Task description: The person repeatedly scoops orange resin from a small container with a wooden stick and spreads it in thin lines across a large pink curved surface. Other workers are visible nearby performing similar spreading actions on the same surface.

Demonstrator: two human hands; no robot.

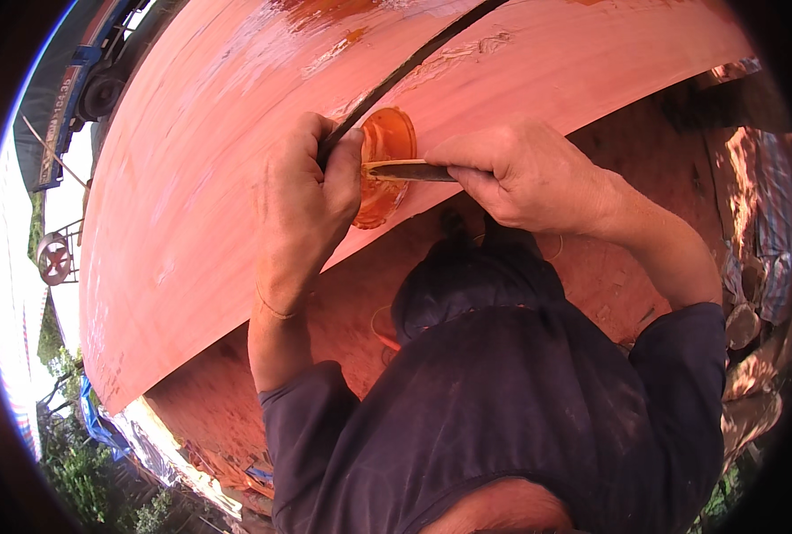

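Note:
My left hand [310, 182] is closed around the near end of a long, thin dark strip [414, 62]. The strip slants up and away to the right across a large, pinkish board-like surface [191, 196]. Closed too, my right hand [534, 173] grips a narrow flat tool [414, 169], dark along one side and pale along the other. Its smeared tip points left, beside my left thumb and in front of a round orange container [402, 132]. Orange stuff coats the container's inside. Whether my left fingers also support the container is hidden.
Glossy orange-red patches [325, 13] mark the surface's far part. Reddish ground [610, 276] lies below its near edge. A vehicle [76, 98] and a spoked wheel [54, 258] stand at left. Cut logs [741, 327] and a striped sheet [777, 240] are at right.

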